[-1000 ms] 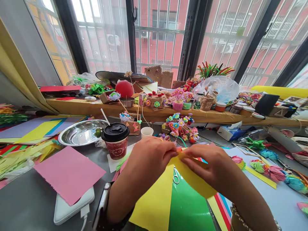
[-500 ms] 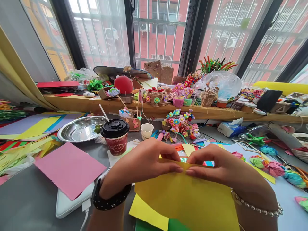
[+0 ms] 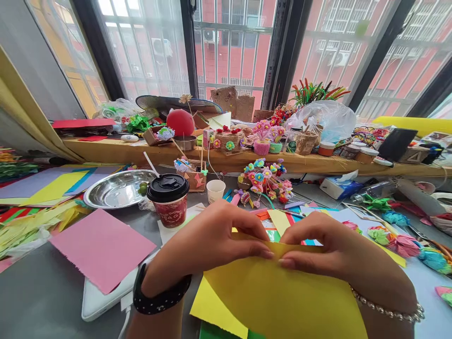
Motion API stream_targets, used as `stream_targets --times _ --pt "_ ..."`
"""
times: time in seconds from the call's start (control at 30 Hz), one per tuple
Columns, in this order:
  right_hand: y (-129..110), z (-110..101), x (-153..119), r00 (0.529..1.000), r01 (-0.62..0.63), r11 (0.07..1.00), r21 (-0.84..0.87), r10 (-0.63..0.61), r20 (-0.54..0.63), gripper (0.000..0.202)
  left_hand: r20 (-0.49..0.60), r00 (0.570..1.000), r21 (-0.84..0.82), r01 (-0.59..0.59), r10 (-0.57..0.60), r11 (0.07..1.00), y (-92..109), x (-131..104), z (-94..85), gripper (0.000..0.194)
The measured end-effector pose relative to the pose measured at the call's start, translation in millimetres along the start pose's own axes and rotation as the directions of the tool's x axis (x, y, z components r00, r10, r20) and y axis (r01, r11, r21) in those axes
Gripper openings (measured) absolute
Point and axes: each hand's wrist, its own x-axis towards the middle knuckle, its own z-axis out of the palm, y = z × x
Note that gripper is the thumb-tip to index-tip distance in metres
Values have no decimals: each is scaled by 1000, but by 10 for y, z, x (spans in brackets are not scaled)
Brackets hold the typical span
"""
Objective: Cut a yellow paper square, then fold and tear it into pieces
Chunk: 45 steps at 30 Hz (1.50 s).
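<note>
A sheet of yellow paper hangs between my two hands, its top edge folded over. My left hand pinches that edge between thumb and fingers, and my right hand pinches it just to the right. Both thumbs lie on the near side; the fingertips behind the paper are partly hidden. Under the held sheet, another yellow paper lies over something green. A pink paper square rests on a white power bank left of my left wrist.
A red paper cup with a black lid stands beyond my left hand, beside a steel plate. Behind are a white cup and a bunch of colourful craft flowers. Crumpled paper flowers lie at right. A crowded ledge runs below the windows.
My right hand has shifted slightly to the right and the thumbs are a little farther apart. The lower edge of the yellow sheet has moved down and right. Both hands keep their pinch.
</note>
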Motion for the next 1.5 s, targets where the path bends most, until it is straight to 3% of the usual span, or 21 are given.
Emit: stream_targets --times 0.17,0.43,0.63,1.17,1.33,1.5 --pt "30 -28 47 995 -91 991 96 87 42 26 -31 1000 -4 1 -1 1000 -28 19 -1 18" --pt "175 21 1 994 -111 964 240 107 31 19 -45 999 -71 -9 6 997 16 10 -4 14" --pt "46 -15 54 970 -218 830 513 127 206 19 -69 998 -64 -15 11 998 10 12 -1 15" --pt "49 -2 63 951 -286 677 678 116 285 22 -98 995 -67 -9 2 998 -10 31 25 16" --pt "114 15 78 965 -225 761 608 89 246 23 -61 998 -76 15 -20 997 -19 31 13 17" --pt "156 25 100 973 -172 842 512 65 221 16 85 994 -11 64 -63 998 -53 41 -9 21"
